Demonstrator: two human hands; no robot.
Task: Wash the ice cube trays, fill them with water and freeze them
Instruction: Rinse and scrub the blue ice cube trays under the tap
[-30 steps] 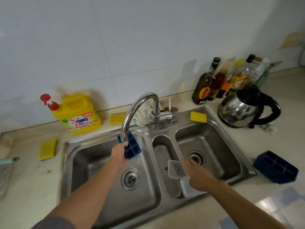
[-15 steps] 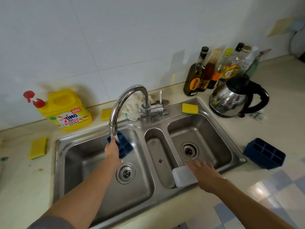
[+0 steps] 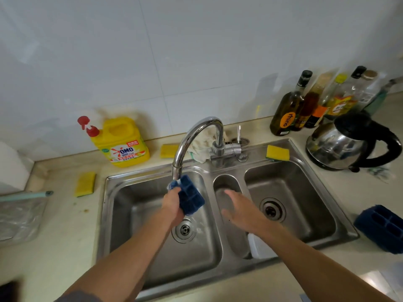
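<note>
We are holding the dark blue plastic ice cube tray (image 3: 192, 199) over the left basin of the stainless steel sink (image 3: 102, 214). It is tilting up on its short end, with its top corner just under the spout of the curved chrome tap (image 3: 197, 131). Its square cells are facing up and to the right in two rows, and they are looking dark and wet. Water seems to be running onto the top end, though blur is making that hard to tell.

Our left hand (image 3: 173, 203) is gripping the tray's left long edge, fingers curled round it. The tray's right edge is hanging near the ridge that divides the left basin from the narrow middle one. Open room is lying below the tray down to the round drain (image 3: 185, 229) and out to the basin's left wall.

Our right hand (image 3: 242, 211) is hovering above the narrow middle basin, apart from the tray, fingers straight and loosely spread, holding nothing. Beneath that forearm a white plastic box (image 3: 259, 247) is sitting at the middle basin's near end.

A second dark blue ice cube tray (image 3: 383, 227) is resting on the pale bench (image 3: 65, 247) just beside the sink's right rim, its cells showing. A yellow sponge (image 3: 278, 152) is lying on the sink's back rim. Behind it, a yellow detergent jug (image 3: 122, 142), a steel kettle (image 3: 335, 144) and a cluster of glass bottles (image 3: 287, 110) are standing along the white tiled wall (image 3: 196, 51).
</note>
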